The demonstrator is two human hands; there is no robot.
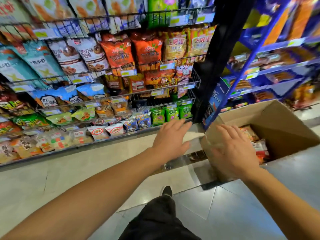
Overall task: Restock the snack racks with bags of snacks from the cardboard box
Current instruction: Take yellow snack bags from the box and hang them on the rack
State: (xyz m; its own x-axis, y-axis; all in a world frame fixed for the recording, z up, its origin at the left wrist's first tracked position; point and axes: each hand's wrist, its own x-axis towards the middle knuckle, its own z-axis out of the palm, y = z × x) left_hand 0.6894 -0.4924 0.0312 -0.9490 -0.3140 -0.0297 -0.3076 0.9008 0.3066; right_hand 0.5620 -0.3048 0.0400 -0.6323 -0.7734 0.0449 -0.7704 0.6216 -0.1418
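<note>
Your left hand [170, 138] is spread, fingers wide, holding nothing, before the snack racks [107, 70]; your right hand [233, 151], fingers relaxed, rests over the cardboard box [280, 122] holding snack bags [256, 144]

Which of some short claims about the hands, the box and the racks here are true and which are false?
1. The cardboard box is open with snack bags inside. True.
2. The left hand grips a bag. False: it holds nothing, fingers spread.
3. The right hand is over the box's near edge. True.
4. The green bags are on the top rack. False: they sit on a low rack.
</note>
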